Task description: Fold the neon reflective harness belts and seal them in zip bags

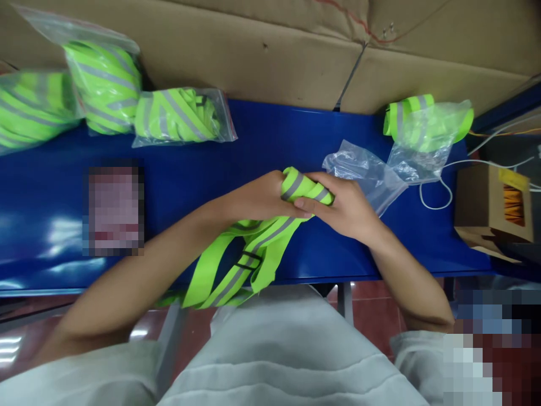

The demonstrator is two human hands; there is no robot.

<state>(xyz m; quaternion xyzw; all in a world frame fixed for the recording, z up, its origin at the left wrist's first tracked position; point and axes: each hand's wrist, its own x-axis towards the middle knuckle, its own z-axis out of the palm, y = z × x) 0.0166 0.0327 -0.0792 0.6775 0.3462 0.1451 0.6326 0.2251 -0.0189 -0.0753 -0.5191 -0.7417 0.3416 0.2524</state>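
Both hands meet over the middle of the blue table around a neon yellow-green reflective strap (296,185) with a grey stripe, partly rolled into a bundle. My left hand (274,197) wraps the bundle's left side, its thumb stretched across the front. On the other side my right hand (349,206) grips the roll's right end, with its fingers behind. From the bundle, loose lengths of strap hang down to the left over the table's front edge. A black slide buckle (248,260) sits on these loose lengths. Just right of my right hand lies a clear plastic bag (363,172).
Several bagged strap bundles (105,84) stand at the back left. Another strap bundle (422,121), partly under clear plastic, lies back right. Cardboard boxes (253,51) line the table's rear. A small open carton (492,203) and white cables (437,194) are at the right.
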